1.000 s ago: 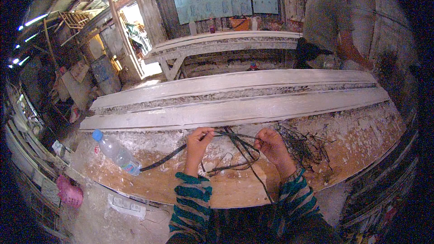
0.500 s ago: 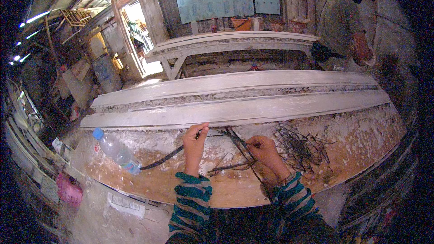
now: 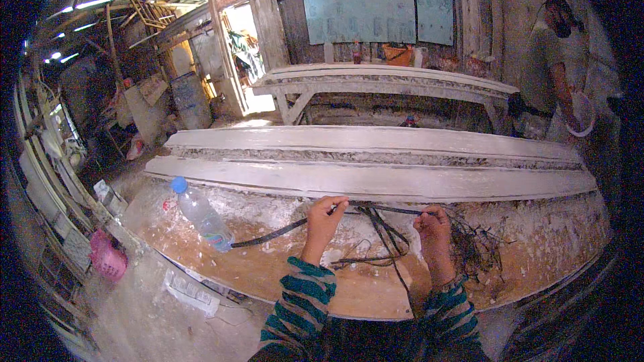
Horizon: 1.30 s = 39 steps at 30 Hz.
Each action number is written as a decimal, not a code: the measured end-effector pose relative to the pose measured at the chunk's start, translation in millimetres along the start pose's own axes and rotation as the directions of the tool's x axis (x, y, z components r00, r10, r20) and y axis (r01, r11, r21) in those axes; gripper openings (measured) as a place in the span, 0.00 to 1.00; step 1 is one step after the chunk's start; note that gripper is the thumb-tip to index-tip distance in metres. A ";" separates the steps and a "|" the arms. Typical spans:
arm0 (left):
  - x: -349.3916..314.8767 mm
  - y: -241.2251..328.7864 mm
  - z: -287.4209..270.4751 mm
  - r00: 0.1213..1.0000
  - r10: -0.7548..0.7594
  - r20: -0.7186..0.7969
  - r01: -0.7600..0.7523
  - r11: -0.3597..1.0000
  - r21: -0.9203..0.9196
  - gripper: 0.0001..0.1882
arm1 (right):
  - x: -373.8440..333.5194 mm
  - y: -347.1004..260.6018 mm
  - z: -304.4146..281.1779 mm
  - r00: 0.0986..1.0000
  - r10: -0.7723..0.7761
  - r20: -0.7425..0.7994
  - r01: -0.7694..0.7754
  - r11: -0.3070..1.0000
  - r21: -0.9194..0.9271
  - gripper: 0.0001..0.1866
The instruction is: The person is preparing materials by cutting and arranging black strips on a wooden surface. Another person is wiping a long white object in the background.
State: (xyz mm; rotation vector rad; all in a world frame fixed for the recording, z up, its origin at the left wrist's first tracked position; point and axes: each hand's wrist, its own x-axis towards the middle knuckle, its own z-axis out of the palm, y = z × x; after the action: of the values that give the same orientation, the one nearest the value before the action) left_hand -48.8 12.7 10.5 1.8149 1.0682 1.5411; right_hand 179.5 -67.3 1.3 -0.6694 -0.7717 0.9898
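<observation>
My left hand point(image 3: 323, 228) pinches a long black cord-like strip point(image 3: 384, 208) near the edge of the white plank. One end of that strip trails left to the foot of a clear plastic bottle with a blue cap point(image 3: 202, 216). To the right, my right hand point(image 3: 437, 237) has its fingers closed on the same strip, which stretches between both hands. Below it, several loose dark strips point(image 3: 381, 238) hang and lie across the wooden board. Beside my right hand sits a tangled heap of thin black strands point(image 3: 475, 248), partly hidden by it.
Two long white planks point(image 3: 376, 177) lie across the worn wooden board point(image 3: 365, 291). Behind stands a white-topped bench point(image 3: 376, 77) with an orange container point(image 3: 398, 55). At the right, a person point(image 3: 553, 60) holds a round white object point(image 3: 581, 115). A pink container point(image 3: 109, 256) is down at the left.
My right hand has moved right and away from my left hand, drawing the strip out between them. The view has shifted. The other person's arm now reaches lower, by the round white object.
</observation>
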 end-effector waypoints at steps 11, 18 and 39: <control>-2.5 -9.5 3.6 0.985 0.111 0.133 -0.129 0.982 0.135 0.08 | 1.1 -9.1 -1.2 0.997 0.005 0.074 -0.031 0.932 0.362 0.05; -1.4 -25.9 4.2 0.996 0.049 0.068 -0.061 0.982 0.179 0.08 | 0.0 -11.4 -0.5 0.999 -0.007 0.041 -0.015 0.856 0.517 0.07; 2.1 -29.2 -12.7 0.996 0.060 -0.066 -0.036 0.947 0.318 0.08 | 2.1 -15.0 -7.8 0.995 -0.033 0.094 -0.025 0.831 0.556 0.06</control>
State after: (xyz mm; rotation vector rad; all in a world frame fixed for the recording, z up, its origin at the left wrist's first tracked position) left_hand -67.8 29.3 -9.1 2.0191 1.3832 1.5461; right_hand 193.6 -72.5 9.3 -0.1076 -0.5256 1.1829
